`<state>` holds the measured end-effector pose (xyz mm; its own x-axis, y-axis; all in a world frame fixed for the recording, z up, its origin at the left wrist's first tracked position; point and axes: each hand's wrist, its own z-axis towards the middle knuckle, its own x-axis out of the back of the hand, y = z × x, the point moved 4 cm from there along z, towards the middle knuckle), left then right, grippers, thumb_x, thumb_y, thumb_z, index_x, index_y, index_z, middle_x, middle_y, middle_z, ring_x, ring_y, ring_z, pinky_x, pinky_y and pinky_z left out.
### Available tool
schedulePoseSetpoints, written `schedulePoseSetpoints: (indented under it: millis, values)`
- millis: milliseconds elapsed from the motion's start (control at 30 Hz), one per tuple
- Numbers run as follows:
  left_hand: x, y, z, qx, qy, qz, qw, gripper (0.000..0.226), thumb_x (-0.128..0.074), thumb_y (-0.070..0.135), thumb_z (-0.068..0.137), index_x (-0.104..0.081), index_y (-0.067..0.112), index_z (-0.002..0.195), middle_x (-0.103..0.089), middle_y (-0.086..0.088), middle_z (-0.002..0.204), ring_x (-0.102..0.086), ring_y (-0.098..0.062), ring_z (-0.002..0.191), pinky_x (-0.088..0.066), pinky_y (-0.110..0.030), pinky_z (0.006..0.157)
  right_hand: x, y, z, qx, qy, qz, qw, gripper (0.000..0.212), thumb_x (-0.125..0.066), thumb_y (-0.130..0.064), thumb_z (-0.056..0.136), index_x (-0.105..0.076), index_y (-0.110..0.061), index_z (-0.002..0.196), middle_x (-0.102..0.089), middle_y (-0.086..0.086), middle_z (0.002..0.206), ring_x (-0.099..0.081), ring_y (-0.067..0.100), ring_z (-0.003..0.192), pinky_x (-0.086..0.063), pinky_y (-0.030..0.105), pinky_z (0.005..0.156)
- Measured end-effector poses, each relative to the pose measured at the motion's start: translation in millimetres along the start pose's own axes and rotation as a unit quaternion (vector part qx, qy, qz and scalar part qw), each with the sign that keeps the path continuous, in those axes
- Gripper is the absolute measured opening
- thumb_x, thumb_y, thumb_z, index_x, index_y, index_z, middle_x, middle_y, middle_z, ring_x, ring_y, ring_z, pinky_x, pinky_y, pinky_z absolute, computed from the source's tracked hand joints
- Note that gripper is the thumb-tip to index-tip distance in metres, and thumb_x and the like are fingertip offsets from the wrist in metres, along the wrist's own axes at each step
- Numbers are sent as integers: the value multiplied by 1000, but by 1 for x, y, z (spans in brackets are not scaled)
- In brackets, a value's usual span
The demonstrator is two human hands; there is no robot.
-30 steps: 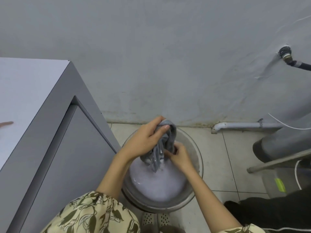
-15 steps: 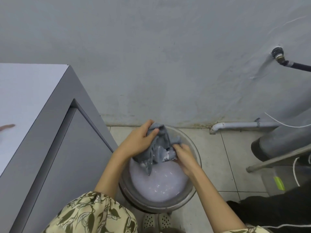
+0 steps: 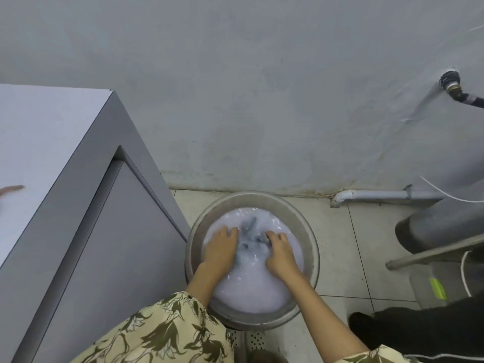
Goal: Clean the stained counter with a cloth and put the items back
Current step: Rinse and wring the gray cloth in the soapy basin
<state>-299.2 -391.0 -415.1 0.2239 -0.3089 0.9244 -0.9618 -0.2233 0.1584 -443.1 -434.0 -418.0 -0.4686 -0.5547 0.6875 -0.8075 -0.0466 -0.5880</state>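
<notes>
A grey cloth [image 3: 250, 238] lies mostly sunk in milky, soapy water inside a round metal basin [image 3: 309, 247] on the tiled floor. My left hand [image 3: 221, 247] is in the water at the cloth's left side, fingertips under the surface. My right hand [image 3: 279, 248] is at the cloth's right side, its fingers curled into the fabric. Only a few folds of cloth show above the water between the two hands. The white counter [image 3: 39, 142] stands to the left, with a reddish stain [image 3: 11, 189] at its left edge.
A grey wall rises just behind the basin. A white pipe [image 3: 379, 195] runs along its base at the right. A tap with a dark hose [image 3: 455, 91] sticks out of the wall. A grey cylinder [image 3: 440, 224], a metal bar and a clear box crowd the right side.
Both hands came down from above the basin and pushed the cloth under the water. The cloth, earlier held bunched in the air, now lies submerged between them.
</notes>
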Motion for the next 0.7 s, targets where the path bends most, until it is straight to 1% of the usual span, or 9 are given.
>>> schedulePoseSetpoints:
  millis: [67, 167, 233, 333, 467, 533, 600, 667, 700]
  values:
    - [4, -3, 3, -8, 2, -21, 1000, 29, -38, 16, 96, -41, 10, 124, -50, -14, 122, -48, -31, 113, -40, -37, 85, 1, 1, 2, 2, 5, -13, 1000, 55, -46, 6, 81, -45, -13, 133, -41, 14, 123, -49, 32, 113, -35, 26, 87]
    - [29, -10, 4, 11, 52, -219, 974, 17, -38, 23, 98, -51, 11, 99, -64, -15, 102, -59, -32, 94, -42, -35, 71, 9, 4, 0, -1, 30, -10, 999, 53, -47, 4, 81, -52, -20, 128, -48, 14, 119, -51, 35, 111, -41, 31, 89]
    - [53, -11, 1, 0, 104, -311, 945, 17, -44, 24, 96, -56, 13, 91, -64, -5, 81, -57, -25, 79, -39, -30, 64, 15, 5, -3, -20, 38, 11, 999, 57, -47, 6, 82, -49, -21, 132, -50, 15, 124, -52, 35, 113, -46, 35, 90]
    - [91, -2, -6, -78, 113, -321, 937, 14, -52, 24, 90, -62, 20, 81, -56, 7, 66, -51, -10, 64, -41, -26, 62, 29, -1, -10, -45, 43, 45, 997, 59, -64, -14, 84, -40, -20, 138, -52, 15, 130, -55, 32, 112, -50, 38, 90]
    - [125, 22, -12, -171, 51, -225, 958, 16, -59, 31, 81, -72, 23, 85, -60, 3, 62, -47, -8, 54, -40, -28, 54, 56, -38, -19, 14, -8, 60, 998, 74, -74, -29, 77, -35, -27, 140, -56, 1, 121, -54, 23, 113, -42, 26, 79]
    - [139, 33, -17, -191, 57, -240, 950, 14, -67, 31, 78, -74, 27, 89, -65, 2, 66, -47, -5, 54, -39, -25, 53, 68, -58, -22, 68, -27, 150, 986, 59, -74, -17, 76, -50, -25, 129, -61, -5, 111, -57, 17, 107, -45, 20, 76]
    - [146, 33, -19, -186, 73, -293, 935, 18, -75, 30, 74, -71, 26, 91, -68, 2, 74, -50, -3, 57, -39, -20, 54, 75, -67, -22, 95, -37, 222, 970, 29, -69, -4, 77, -64, -17, 103, -66, -1, 89, -61, 16, 89, -49, 21, 71]
    - [139, 21, -18, -159, 55, -308, 936, 33, -81, 32, 68, -64, 23, 95, -66, 5, 80, -53, -2, 63, -42, -19, 57, 79, -65, -21, 109, -24, 225, 968, 6, -70, -10, 79, -65, -13, 80, -60, 1, 72, -56, 15, 74, -46, 32, 67]
    - [129, 12, -16, -144, 37, -288, 946, 39, -82, 32, 65, -62, 21, 96, -64, 5, 82, -54, -5, 67, -44, -21, 61, 81, -64, -21, 111, -24, 229, 967, 13, -71, -16, 80, -63, -8, 75, -57, 3, 68, -52, 15, 70, -42, 33, 65]
